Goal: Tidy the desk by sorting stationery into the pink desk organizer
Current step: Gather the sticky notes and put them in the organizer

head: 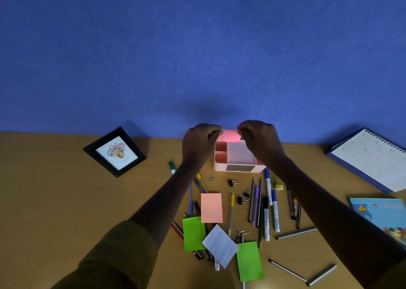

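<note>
Both hands, the left hand [201, 141] and right hand [259, 139], pinch a pink sticky-note pad [229, 135] just above the pink desk organizer [236, 156], whose compartments look bare. Pens [256, 203], markers [274, 209], binder clips [232, 182] and green note pads [193, 233] lie on the desk [66, 200], so I think almost everything is left.

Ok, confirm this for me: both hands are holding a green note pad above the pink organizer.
Not quite: the note pad is pink, not green. In the head view the left hand and right hand pinch its ends above the pink organizer; the green pads lie on the desk.
</note>
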Demonstrator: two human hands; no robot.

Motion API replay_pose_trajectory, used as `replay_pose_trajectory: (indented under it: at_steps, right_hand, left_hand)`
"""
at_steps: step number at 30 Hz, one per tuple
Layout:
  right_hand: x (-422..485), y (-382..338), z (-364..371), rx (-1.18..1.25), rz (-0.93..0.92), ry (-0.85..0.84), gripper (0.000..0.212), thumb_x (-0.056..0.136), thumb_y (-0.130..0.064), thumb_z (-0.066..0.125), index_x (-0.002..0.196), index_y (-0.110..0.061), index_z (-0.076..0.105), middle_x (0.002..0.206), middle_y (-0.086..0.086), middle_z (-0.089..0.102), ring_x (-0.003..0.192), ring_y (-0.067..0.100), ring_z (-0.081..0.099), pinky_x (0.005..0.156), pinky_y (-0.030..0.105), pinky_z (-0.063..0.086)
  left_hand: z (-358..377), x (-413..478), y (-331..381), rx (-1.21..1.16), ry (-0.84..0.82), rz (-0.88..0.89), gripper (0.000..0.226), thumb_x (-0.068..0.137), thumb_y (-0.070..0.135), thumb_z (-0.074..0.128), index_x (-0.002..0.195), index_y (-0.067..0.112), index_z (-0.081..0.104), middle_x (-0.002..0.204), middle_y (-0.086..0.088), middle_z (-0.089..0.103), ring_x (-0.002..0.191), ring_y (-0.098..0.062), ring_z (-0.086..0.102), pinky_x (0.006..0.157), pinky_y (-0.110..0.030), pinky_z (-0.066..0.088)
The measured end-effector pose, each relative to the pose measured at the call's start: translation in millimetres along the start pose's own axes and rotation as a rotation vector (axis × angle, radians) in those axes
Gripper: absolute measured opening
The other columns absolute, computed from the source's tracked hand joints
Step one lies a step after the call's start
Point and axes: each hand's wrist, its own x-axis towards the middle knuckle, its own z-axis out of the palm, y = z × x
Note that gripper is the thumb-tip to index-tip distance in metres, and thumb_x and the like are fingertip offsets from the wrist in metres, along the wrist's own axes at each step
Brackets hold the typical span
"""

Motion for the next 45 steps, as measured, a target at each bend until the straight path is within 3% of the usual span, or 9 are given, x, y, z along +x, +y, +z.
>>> replay_pose_trajectory:
  at_steps: [9,16,19,28,35,41,45]
  right_hand:
    - [20,22,19,-0.135,0.016,-0.021,0.019,0.107,-0.012,0.059,0.098,-0.009,0.075,0.088,0.006,0.074,0.075,0.021,0.069,0.068,0.044,0.060]
    - [20,33,35,-0.270,0.132,-0.101,0.018,0.106,-0.016,0.059,0.097,-0.020,0.075,0.095,-0.001,0.075,0.079,0.019,0.069,0.069,0.037,0.062]
    - [20,38,42,-0.280,0.151,-0.145,0.020,0.107,-0.016,0.058,0.097,-0.020,0.075,0.092,-0.002,0.074,0.079,0.018,0.069,0.071,0.038,0.062]
    - [20,48,63,-0.360,0.079,-0.175,0.015,0.103,-0.015,0.069,0.107,-0.014,0.083,0.114,0.008,0.074,0.097,0.023,0.072,0.074,0.030,0.058]
    - [23,49,70,-0.405,0.091,-0.220,0.019,0.106,-0.015,0.064,0.114,-0.015,0.081,0.126,0.008,0.069,0.110,0.022,0.069,0.084,0.033,0.062]
    - [21,52,68,-0.359,0.103,-0.242,0.025,0.106,-0.023,0.065,0.127,-0.014,0.075,0.138,0.010,0.066,0.122,0.024,0.068,0.093,0.036,0.062]
    - [17,51,61,-0.285,0.140,-0.177,0.021,0.104,-0.018,0.069,0.122,-0.011,0.075,0.130,0.012,0.070,0.115,0.027,0.071,0.092,0.040,0.062]
  left_hand:
    - [27,26,-15,0.138,-0.078,-0.019,0.018,0.102,0.031,0.071,0.109,0.021,0.085,0.104,0.002,0.082,0.092,-0.016,0.075,0.077,-0.033,0.062]
    - [46,28,-30,0.222,-0.174,-0.050,0.018,0.105,0.026,0.067,0.110,0.022,0.083,0.107,0.001,0.074,0.093,-0.020,0.072,0.071,-0.027,0.054]
    - [51,27,-32,0.247,-0.191,-0.063,0.019,0.106,0.024,0.065,0.114,0.022,0.082,0.111,0.000,0.073,0.096,-0.022,0.073,0.075,-0.032,0.059]
    - [68,17,-43,0.324,-0.231,-0.092,0.022,0.108,0.023,0.062,0.116,0.019,0.082,0.115,-0.004,0.073,0.095,-0.022,0.075,0.068,-0.024,0.042]
    - [71,17,-48,0.324,-0.242,-0.112,0.019,0.107,0.024,0.064,0.109,0.018,0.082,0.111,-0.005,0.073,0.087,-0.018,0.073,0.066,-0.022,0.042]
    - [68,16,-47,0.262,-0.235,-0.140,0.023,0.109,0.027,0.062,0.117,0.018,0.081,0.110,-0.003,0.074,0.091,-0.017,0.072,0.068,-0.023,0.043]
    - [55,2,-39,0.154,-0.123,-0.227,0.025,0.109,0.027,0.061,0.119,0.016,0.080,0.109,-0.002,0.078,0.093,-0.014,0.072,0.073,-0.025,0.054]
